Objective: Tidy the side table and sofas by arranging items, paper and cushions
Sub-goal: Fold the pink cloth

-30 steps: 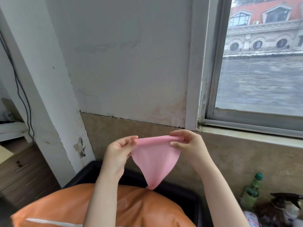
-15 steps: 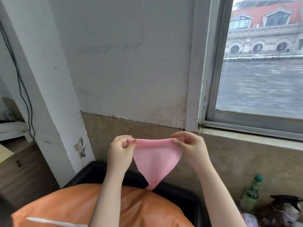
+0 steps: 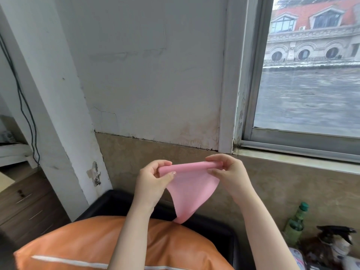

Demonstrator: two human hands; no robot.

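The left hand (image 3: 153, 181) pinches one end of the pink paper (image 3: 191, 190); the right hand (image 3: 227, 172) pinches the other, its top edge rolled between them. The paper hangs in the air above the orange cushion (image 3: 124, 244) — not resting on any surface. Uneven rolling could skew or crease the sheet, I judge. The green bottle (image 3: 296, 224) at the right shows no readable label.

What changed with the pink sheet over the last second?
Both hands, left and right, have rolled the pink sheet's top edge into a tighter tube, so less hangs down. Both still pinch its ends. The orange cushion and green bottle have not moved.
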